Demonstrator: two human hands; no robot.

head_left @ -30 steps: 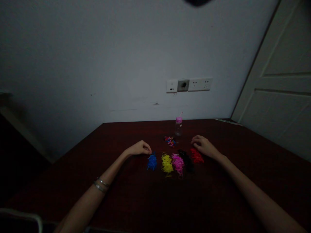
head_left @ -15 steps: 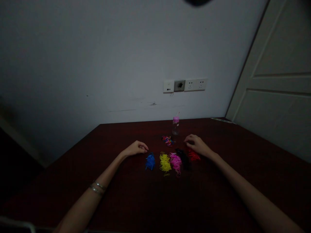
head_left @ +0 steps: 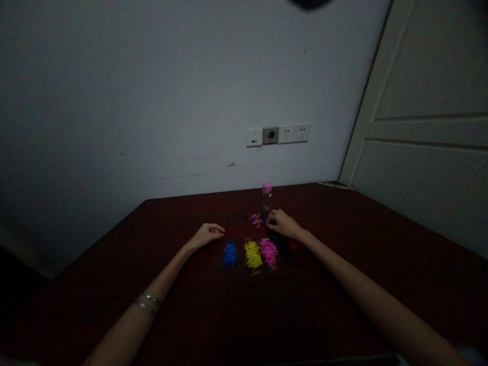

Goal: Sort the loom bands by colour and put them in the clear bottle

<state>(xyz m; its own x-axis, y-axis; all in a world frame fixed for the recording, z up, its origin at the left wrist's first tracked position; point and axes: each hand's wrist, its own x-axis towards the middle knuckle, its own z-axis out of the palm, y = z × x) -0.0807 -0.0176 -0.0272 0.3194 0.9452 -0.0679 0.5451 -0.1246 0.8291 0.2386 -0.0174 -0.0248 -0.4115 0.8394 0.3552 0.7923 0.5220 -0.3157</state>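
Small elastic bands lie sorted on a dark red table: a blue pile, a yellow pile, a pink pile, a black pile and a red pile mostly hidden by my right forearm. A mixed-colour heap lies behind them. My right hand rests with fingers curled beside the mixed heap, fingertips at its edge. My left hand lies loosely curled on the table, left of the blue pile. I cannot make out anything in either hand.
A small clear bottle with a pink cap stands behind the mixed heap. Wall sockets sit on the white wall at the back. A white door is on the right. Bracelets circle my left wrist.
My right hand has moved left from the red pile to the mixed heap. My left hand stays by the blue pile. The view has swung to the right.
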